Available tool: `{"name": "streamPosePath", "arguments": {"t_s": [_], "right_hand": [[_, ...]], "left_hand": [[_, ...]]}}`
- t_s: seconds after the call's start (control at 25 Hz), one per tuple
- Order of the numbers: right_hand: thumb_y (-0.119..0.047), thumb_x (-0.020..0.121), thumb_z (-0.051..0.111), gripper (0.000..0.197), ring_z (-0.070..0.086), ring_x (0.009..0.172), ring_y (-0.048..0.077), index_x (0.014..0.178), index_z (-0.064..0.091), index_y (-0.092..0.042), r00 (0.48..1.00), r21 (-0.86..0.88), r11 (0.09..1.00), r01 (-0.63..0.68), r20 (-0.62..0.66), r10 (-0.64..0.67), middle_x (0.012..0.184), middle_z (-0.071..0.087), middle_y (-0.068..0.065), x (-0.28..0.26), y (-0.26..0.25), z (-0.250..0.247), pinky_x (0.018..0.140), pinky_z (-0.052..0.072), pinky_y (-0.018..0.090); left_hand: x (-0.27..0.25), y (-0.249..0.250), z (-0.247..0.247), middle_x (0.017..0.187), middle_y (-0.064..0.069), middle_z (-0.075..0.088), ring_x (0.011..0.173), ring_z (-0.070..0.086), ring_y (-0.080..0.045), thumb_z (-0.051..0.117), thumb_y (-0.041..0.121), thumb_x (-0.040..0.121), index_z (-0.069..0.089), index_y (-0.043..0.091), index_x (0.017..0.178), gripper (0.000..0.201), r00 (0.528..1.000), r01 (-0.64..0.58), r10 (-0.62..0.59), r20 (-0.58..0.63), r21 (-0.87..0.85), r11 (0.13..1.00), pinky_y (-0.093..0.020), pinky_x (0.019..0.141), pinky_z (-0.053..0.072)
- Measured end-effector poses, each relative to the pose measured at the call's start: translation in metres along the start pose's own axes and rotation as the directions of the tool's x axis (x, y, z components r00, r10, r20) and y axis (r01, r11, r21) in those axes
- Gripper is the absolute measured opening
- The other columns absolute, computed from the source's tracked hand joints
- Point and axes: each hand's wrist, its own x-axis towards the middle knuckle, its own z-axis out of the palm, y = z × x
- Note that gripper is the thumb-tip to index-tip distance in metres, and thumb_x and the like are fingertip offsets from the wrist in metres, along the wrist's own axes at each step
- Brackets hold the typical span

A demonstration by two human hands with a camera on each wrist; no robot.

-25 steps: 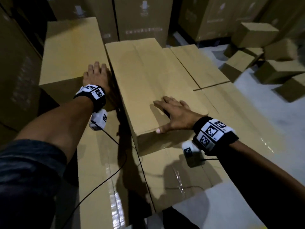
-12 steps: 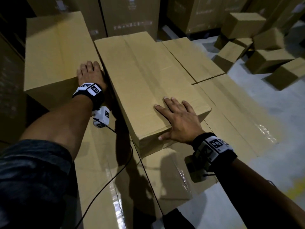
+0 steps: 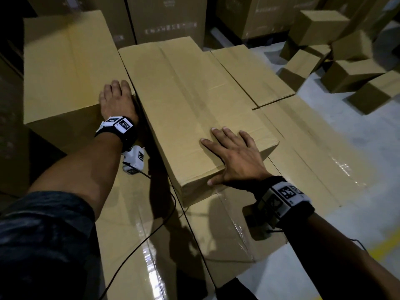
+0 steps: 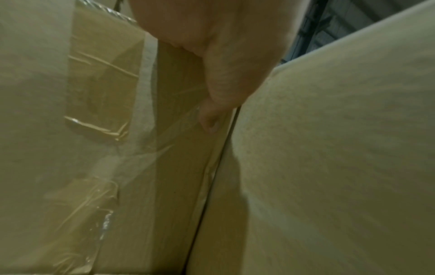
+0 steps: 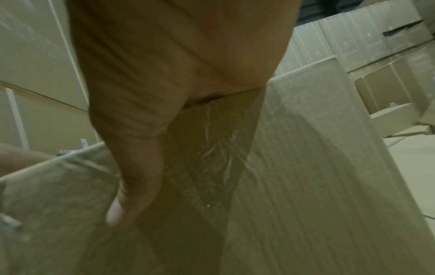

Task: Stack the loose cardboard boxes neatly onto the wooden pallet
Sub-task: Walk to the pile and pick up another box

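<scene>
A long cardboard box [image 3: 190, 100] lies in the middle on top of a lower layer of taped boxes [image 3: 149, 252]. My right hand [image 3: 234, 151] lies flat on its near right corner, fingers spread, thumb at the front edge. A taller box [image 3: 65, 68] stands to its left. My left hand [image 3: 116, 98] rests on that box's near right corner, beside the narrow gap between the two boxes. In the left wrist view the thumb [image 4: 209, 121] points down into that gap. In the right wrist view the right hand [image 5: 164, 74] is over the long box's taped end. No pallet shows.
Several small loose boxes [image 3: 350, 74] lie scattered on the grey floor [image 3: 357, 213] at the right back. Tall stacked cartons [image 3: 168, 18] wall off the back and left. A thin black cable [image 3: 151, 230] runs from my left wrist across the lower boxes.
My right hand's fingers have flattened and it has slid toward the long box's near right corner. The left hand stays on the tall box's corner.
</scene>
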Motion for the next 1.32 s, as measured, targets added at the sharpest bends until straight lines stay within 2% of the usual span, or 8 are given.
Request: {"name": "streamPosePath", "arguments": {"t_s": [0.56,0.92,1.04,1.16,1.32], "right_hand": [[-0.075,0.075,0.066,0.102,0.003,0.155,0.019,0.157,0.013,-0.044,0.995,-0.018,0.997,0.078,-0.060,-0.079,0.169,0.005,-0.003,0.108,0.002,-0.017,0.123,0.003,0.050],[-0.074,0.077,0.064,0.100,0.007,0.155,0.020,0.157,0.012,-0.042,0.990,-0.024,0.993,0.114,-0.086,-0.115,0.169,0.008,-0.001,0.177,0.004,-0.025,0.124,0.005,0.048],[-0.072,0.077,0.067,0.095,0.024,0.149,0.026,0.154,0.026,-0.034,0.970,-0.027,0.988,0.150,-0.188,-0.152,0.162,0.024,0.007,0.180,0.006,-0.022,0.121,0.016,0.044],[-0.073,0.075,0.065,0.087,0.046,0.131,0.031,0.143,0.046,-0.022,0.928,-0.062,0.979,0.197,-0.312,-0.206,0.143,0.047,0.012,0.176,0.010,-0.011,0.111,0.036,0.043],[-0.075,0.075,0.062,0.078,0.057,0.111,0.031,0.128,0.059,-0.017,0.860,-0.109,0.965,0.238,-0.438,-0.262,0.120,0.058,0.012,0.180,0.018,-0.002,0.097,0.048,0.043]], "left_hand": [[-0.005,0.006,0.000,0.160,-0.014,0.020,0.147,0.018,-0.033,0.063,0.009,0.084,0.020,0.013,0.154,0.082,0.999,0.027,-0.028,-0.027,-0.013,1.000,-0.045,0.119,0.017],[-0.006,0.006,-0.001,0.165,-0.010,0.010,0.151,0.009,-0.029,0.059,0.003,0.086,0.011,0.016,0.157,0.087,0.998,0.059,-0.059,0.001,-0.005,0.998,-0.041,0.122,0.010],[-0.006,0.008,-0.001,0.165,-0.008,0.008,0.151,0.008,-0.028,0.058,0.001,0.086,0.009,0.017,0.157,0.088,0.998,0.070,-0.070,0.006,0.008,0.998,-0.040,0.122,0.009],[-0.005,0.008,-0.001,0.165,-0.007,0.008,0.151,0.009,-0.027,0.061,-0.001,0.085,0.009,0.019,0.157,0.091,0.997,0.083,-0.083,0.003,0.011,0.997,-0.040,0.122,0.009],[-0.005,0.009,0.000,0.165,-0.008,0.010,0.151,0.010,-0.028,0.062,0.000,0.085,0.010,0.018,0.157,0.090,0.997,0.081,-0.081,-0.010,0.007,0.997,-0.041,0.122,0.010]]}}
